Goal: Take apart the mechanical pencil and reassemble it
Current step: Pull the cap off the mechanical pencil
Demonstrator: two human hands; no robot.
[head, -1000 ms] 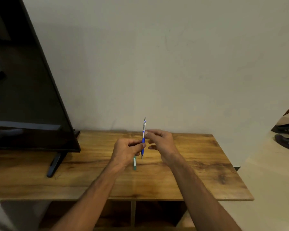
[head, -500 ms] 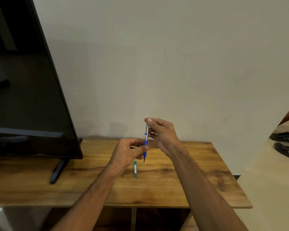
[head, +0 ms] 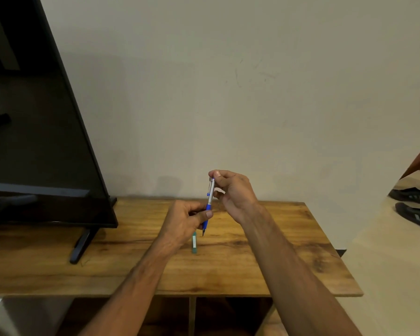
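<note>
Open room over the right half of the wooden table (head: 289, 253), black television (head: 34, 141) and its stand foot (head: 81, 247) blocking the left back, small green tube (head: 194, 243) lying at the middle, wall (head: 252, 93) close behind

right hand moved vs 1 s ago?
Yes, upward. The right hand was level with the table's back edge; now it sits above that edge, against the wall, pinching the mechanical pencil's top.
</note>
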